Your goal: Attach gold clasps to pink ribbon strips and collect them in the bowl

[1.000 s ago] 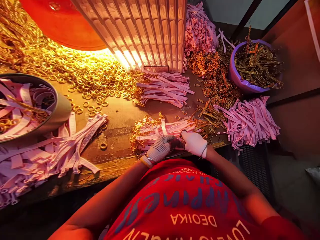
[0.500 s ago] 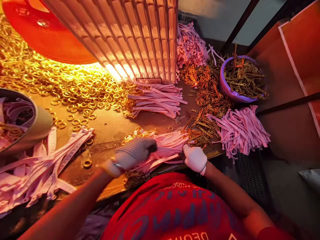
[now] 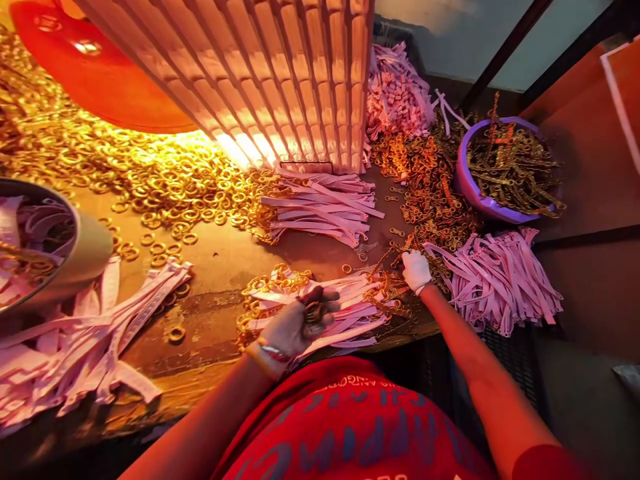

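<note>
My left hand (image 3: 295,330), in a glove, is turned palm up with fingers curled round several small dark metal pieces (image 3: 315,312), perhaps rings or links. It is over a bundle of pink straps (image 3: 340,300) with gold rings at their left ends and chain pieces (image 3: 387,293) at their right ends. My right hand (image 3: 416,270), in a white glove, reaches to the near edge of a heap of gold chain links (image 3: 433,187). Its fingers are closed at the links; what they pinch is too small to make out.
A second strap bundle (image 3: 320,207) lies by a ribbed pink panel (image 3: 290,87). Gold rings (image 3: 165,180) spread across the left under an orange lamp (image 3: 100,80). A purple bowl (image 3: 467,167) of chains, pink straps (image 3: 505,280) and a tilted bucket (image 3: 93,233) stand around.
My right hand has left the strap bundle and moved right and away to the chain links. My left hand has turned from back up to palm up, showing metal pieces in it.
</note>
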`<state>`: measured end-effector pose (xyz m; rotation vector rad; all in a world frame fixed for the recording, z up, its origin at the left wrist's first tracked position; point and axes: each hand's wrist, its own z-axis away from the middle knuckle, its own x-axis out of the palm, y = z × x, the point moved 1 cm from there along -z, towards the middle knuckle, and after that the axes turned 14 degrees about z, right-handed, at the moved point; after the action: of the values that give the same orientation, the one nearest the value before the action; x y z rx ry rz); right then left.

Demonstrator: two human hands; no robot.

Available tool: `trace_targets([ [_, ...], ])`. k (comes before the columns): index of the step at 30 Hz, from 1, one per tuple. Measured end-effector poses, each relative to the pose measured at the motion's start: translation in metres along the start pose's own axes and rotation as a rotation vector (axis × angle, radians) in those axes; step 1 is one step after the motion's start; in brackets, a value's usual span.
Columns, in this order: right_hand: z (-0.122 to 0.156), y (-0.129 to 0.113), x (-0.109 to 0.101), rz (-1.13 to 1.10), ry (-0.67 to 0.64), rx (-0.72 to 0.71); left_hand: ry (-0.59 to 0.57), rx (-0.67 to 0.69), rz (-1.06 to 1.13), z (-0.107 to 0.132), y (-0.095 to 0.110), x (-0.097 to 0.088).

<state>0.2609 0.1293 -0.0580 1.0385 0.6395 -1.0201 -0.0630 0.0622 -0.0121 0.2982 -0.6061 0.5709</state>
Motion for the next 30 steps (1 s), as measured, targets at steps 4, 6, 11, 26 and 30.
trace_targets([
  [4, -0.015, -0.001, 0.024, 0.016, 0.000, -0.045, -0.104, -0.100, 0.142, -0.008, -0.005, 0.007],
  [6, -0.014, 0.001, 0.028, 0.025, 0.016, -0.060, -0.134, -0.096, 0.144, -0.008, -0.007, 0.003],
  [11, -0.014, 0.000, 0.027, 0.019, 0.020, -0.058, -0.148, -0.047, 0.080, -0.010, -0.011, -0.007],
  [26, 0.078, -0.057, -0.061, -0.332, 0.132, -0.370, -0.099, 0.105, -0.114, 0.014, -0.026, -0.005],
  [30, 0.099, -0.080, -0.075, -0.091, 0.008, -0.422, -0.106, 0.085, -0.281, 0.023, -0.028, 0.007],
])
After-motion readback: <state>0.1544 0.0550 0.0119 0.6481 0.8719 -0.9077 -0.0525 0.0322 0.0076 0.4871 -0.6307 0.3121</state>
